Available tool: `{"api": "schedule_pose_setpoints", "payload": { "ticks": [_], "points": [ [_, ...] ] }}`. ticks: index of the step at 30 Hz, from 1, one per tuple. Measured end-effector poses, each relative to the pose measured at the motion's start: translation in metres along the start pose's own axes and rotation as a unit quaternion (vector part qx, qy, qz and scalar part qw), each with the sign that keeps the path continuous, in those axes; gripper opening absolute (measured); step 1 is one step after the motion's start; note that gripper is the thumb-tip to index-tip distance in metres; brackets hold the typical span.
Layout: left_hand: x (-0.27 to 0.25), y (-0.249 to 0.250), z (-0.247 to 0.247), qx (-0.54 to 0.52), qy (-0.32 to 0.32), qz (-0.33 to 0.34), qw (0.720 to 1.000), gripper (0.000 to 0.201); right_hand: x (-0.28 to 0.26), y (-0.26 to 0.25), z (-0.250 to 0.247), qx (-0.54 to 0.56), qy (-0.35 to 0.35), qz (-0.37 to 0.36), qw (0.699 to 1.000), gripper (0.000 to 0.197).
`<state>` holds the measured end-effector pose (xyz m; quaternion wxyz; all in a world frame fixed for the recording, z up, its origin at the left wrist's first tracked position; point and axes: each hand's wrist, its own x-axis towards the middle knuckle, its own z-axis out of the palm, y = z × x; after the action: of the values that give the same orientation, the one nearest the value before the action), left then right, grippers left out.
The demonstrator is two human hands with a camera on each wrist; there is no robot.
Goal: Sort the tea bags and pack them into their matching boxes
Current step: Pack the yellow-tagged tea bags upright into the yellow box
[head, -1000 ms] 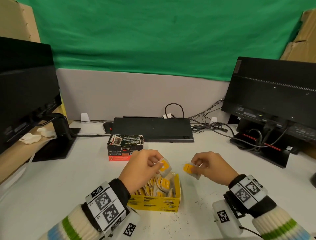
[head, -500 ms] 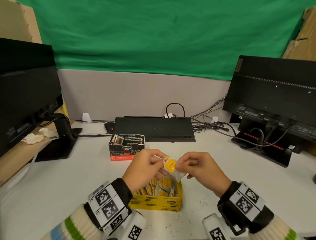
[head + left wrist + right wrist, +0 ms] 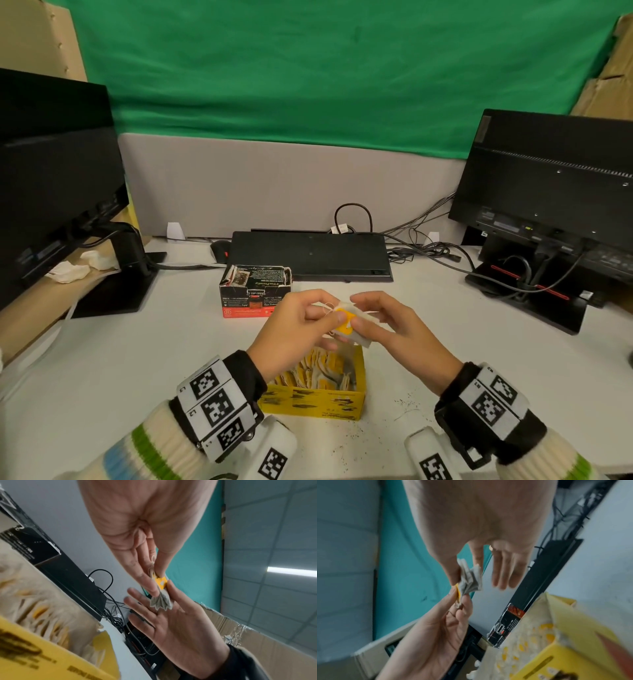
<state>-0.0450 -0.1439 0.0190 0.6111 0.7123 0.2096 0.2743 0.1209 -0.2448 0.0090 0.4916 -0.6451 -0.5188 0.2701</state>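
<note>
Over the open yellow box point(image 3: 315, 404), both hands meet on a small stack of tea bags point(image 3: 343, 322) with yellow tags. My left hand point(image 3: 334, 317) pinches the tag end between thumb and forefinger. My right hand point(image 3: 356, 313) pinches the paper end; its other fingers are stretched out. In the left wrist view the tea bags point(image 3: 161, 601) fan out below my left hand point(image 3: 158, 585). The right wrist view shows the tea bags point(image 3: 470, 580) under the right thumb. Several yellow-tagged bags fill the yellow box. A black and red box point(image 3: 255, 291) stands open behind it.
A black keyboard point(image 3: 311, 255) lies upside down at the back, with a mouse point(image 3: 219, 246) left of it. A monitor stands on each side, the left monitor point(image 3: 51, 185) and the right monitor point(image 3: 555, 192), with cables point(image 3: 428, 250) near the right one. Tea crumbs point(image 3: 404, 404) dot the table by the yellow box.
A second ago each hand held its own yellow-tagged tea bag, apart. The hands came together and now pinch the bags as one stack above the yellow box.
</note>
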Motion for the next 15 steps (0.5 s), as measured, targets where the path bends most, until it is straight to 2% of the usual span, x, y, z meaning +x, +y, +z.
{"api": "schedule_pose_setpoints", "payload": {
  "ticks": [3, 5, 9, 11, 15],
  "points": [
    [-0.001, 0.004, 0.002, -0.04, -0.005, -0.006, 0.999, 0.015, -0.002, -0.005, 0.003, 0.13, -0.057, 0.012, 0.99, 0.031],
    [-0.001, 0.003, 0.003, -0.046, 0.002, -0.014, 0.999, 0.016, -0.002, -0.007, 0.003, 0.161, -0.038, 0.024, 0.986, 0.029],
    [0.001, -0.004, 0.001, -0.001, 0.019, -0.044, 0.999, 0.012, 0.0, -0.003, 0.0, 0.134, 0.01, 0.042, 0.99, 0.033],
    [0.001, -0.01, 0.0, 0.052, 0.011, -0.062, 0.997, 0.008, 0.001, 0.0, -0.002, 0.095, 0.016, 0.054, 0.994, 0.026],
    [0.001, -0.025, 0.005, 0.18, -0.007, -0.027, 0.983, 0.008, 0.001, 0.003, -0.005, 0.034, 0.0, 0.075, 0.997, 0.016]
  ]
}}
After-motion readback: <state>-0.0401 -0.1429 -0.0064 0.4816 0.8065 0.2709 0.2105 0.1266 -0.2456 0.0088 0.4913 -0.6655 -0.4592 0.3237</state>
